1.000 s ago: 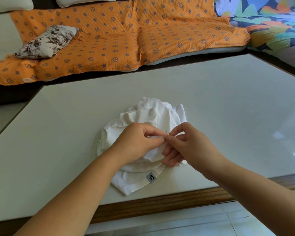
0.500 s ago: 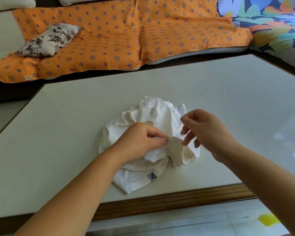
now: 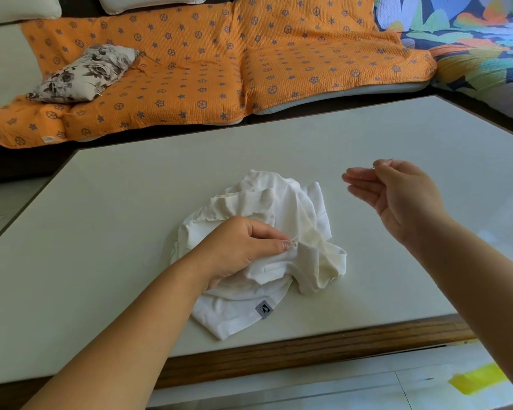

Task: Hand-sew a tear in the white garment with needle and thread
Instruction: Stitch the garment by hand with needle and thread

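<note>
**Drawing a stitch tight**

The left hand (image 3: 240, 247) pinches the white garment (image 3: 279, 202) at a fold and holds it on the surface (image 3: 116, 232); the right hand (image 3: 397, 196) pinches the needle (image 3: 381, 163), raised well apart, other fingers loose; next, I judge, the needle must go back beside the left grip.

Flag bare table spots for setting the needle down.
Free: the table left of the white garment out to its left edge, and the far strip toward the orange sofa cover. Right side is bare under the raised right hand pinching the needle. Crowded: centre-front, garment plus left hand.
</note>
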`<control>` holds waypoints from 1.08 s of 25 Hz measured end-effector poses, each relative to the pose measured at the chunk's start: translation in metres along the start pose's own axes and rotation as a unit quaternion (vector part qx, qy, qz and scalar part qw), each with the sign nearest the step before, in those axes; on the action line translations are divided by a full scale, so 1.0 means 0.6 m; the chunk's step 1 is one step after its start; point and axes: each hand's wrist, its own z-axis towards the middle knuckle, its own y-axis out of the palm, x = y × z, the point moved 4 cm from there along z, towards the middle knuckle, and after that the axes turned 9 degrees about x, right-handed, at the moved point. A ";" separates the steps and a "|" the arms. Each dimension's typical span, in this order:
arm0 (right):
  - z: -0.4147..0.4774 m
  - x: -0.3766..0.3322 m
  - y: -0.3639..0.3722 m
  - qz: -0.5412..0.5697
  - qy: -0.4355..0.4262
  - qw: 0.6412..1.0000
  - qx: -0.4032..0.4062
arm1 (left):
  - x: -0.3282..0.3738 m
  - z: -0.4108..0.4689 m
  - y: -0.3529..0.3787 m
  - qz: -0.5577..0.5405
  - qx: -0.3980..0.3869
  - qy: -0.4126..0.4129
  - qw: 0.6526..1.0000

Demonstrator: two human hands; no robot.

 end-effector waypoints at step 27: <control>0.030 0.012 -0.007 -0.172 -0.084 0.981 0.030 | -0.010 0.006 -0.012 -0.033 -0.028 -0.026 0.999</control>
